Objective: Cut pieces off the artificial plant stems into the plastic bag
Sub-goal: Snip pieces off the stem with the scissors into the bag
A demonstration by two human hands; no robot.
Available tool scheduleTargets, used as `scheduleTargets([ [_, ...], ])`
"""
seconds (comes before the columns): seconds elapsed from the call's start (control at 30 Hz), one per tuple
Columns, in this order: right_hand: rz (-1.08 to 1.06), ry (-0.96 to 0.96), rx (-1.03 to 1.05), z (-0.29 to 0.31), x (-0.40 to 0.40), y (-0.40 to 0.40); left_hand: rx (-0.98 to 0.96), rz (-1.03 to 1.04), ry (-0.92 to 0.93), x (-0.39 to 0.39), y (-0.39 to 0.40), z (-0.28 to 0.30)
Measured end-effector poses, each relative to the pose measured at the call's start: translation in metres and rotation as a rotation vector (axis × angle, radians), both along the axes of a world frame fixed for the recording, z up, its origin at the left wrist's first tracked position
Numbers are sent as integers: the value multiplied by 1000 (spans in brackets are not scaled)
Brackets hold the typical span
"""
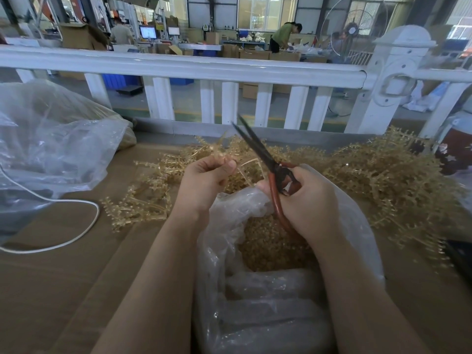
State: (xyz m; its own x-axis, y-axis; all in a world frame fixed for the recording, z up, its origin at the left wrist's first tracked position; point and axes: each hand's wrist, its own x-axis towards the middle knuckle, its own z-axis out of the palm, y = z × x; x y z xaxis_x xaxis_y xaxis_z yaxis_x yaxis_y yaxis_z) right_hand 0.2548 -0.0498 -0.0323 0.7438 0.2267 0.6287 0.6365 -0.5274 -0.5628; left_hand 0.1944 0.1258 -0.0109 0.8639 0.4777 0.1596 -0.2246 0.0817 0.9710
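My left hand point(204, 178) pinches a tan artificial plant stem point(218, 152) between thumb and fingers, just above the table. My right hand point(310, 198) grips the red handles of black-bladed scissors point(258, 146); the blades are slightly apart and point up and away to the left, beside the held stem. Below both hands sits an open clear plastic bag point(255, 290) holding a heap of small tan cut pieces point(268, 246). A large pile of tan stems point(383, 175) lies across the table behind and to the right.
A brown cardboard-covered table point(63, 290) carries a second bulky clear bag point(51, 139) at the left and a white cable point(84, 226). A white fence rail point(204, 67) runs along the far edge. A dark red object point(457, 152) stands at the right.
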Motion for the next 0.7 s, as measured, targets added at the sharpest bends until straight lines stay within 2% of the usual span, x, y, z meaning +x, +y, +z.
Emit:
scheduleTargets([
  [0.13, 25, 279, 237, 5, 3, 1, 42, -109, 4, 1, -6, 0],
  [0.27, 82, 415, 319, 9, 6, 1, 32, -230, 4, -1, -11, 1],
  [0.47, 180, 466, 428, 13, 2, 1, -29, -214, 14, -2, -13, 2],
  [0.7, 222, 464, 438, 16, -1, 1, 1, -163, 7, -1, -9, 1],
])
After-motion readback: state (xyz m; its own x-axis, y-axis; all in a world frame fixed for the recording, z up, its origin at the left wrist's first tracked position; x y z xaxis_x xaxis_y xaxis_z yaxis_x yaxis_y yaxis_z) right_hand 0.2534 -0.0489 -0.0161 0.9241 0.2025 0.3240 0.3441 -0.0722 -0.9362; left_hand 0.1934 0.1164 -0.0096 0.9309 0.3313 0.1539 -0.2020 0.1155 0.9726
